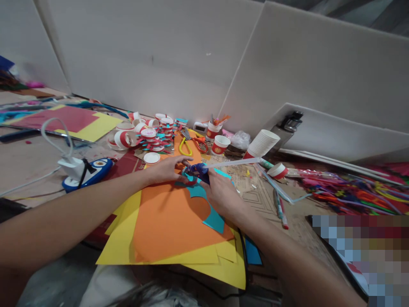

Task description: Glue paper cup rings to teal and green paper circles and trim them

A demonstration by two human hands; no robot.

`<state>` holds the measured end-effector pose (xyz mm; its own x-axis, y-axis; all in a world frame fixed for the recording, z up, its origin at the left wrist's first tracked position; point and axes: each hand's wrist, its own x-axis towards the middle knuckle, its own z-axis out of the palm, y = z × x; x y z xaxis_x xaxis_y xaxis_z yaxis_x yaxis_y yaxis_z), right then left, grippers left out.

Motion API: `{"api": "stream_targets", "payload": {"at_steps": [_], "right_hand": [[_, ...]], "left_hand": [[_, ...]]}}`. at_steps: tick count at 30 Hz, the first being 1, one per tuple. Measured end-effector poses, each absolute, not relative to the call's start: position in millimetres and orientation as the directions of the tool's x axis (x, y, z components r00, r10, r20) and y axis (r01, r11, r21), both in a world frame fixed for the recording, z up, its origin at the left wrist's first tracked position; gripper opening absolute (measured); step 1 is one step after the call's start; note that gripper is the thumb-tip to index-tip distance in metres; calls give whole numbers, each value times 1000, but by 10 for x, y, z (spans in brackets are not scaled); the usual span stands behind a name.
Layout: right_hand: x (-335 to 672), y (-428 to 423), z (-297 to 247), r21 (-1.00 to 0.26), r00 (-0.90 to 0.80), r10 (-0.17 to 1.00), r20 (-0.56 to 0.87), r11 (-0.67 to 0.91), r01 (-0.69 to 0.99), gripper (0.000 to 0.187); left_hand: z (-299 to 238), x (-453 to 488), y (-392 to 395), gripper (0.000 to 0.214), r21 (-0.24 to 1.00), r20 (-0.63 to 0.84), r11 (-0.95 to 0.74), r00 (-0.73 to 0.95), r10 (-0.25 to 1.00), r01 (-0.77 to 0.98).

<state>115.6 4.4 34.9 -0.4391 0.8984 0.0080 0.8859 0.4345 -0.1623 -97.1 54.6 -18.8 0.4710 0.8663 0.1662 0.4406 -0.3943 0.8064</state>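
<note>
Our right hand (221, 189) clamps the glue gun (201, 169), our left hand (168, 169) pinches a small teal piece (186, 174). This close, one slip could burn us!

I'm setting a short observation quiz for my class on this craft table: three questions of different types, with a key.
1. True or false: the large orange sheet lies on top of yellow sheets.

2. Multiple choice: what is the right hand holding?
A) A pair of scissors
B) A dark blue glue gun with a pale stick jutting from it
C) A paper cup

3. Short answer: which of the person's hands is nearer the white plug adapter?

Key
1. True.
2. B.
3. The left hand.
</note>
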Motion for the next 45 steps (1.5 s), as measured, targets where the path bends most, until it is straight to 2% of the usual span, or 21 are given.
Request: {"api": "stream_targets", "payload": {"at_steps": [6, 13, 19, 25, 37, 41, 45], "right_hand": [[1215, 16, 395, -119, -444, 896, 11, 442, 889, 25], [1252, -26, 426, -158, -391, 920, -4, 385, 909, 26], [1214, -6, 390, -103, -465, 885, 8, 463, 880, 23], [1155, 43, 333, -192, -404, 915, -1, 396, 898, 30], [1221, 88, 319, -398, -420, 907, -2, 385, 833, 37], [1248, 108, 329, -423, -417, 908, -26, 368, 828, 45], [1234, 126, 283, -411, -431, 902, 18, 400, 819, 41]], "left_hand": [[-186, -975, 541, 76, 813, 168, -392, 472, 865, 430], [-224, -990, 578, 77, 795, 190, -428, 493, 849, 430], [-181, -980, 547, 76, 798, 176, -417, 494, 851, 436], [-200, -964, 553, 79, 835, 151, -369, 475, 867, 409], [-206, -965, 553, 80, 830, 162, -366, 447, 880, 420], [-209, -965, 554, 79, 832, 169, -377, 462, 871, 407], [-217, -957, 552, 81, 836, 182, -373, 438, 880, 402]]}}
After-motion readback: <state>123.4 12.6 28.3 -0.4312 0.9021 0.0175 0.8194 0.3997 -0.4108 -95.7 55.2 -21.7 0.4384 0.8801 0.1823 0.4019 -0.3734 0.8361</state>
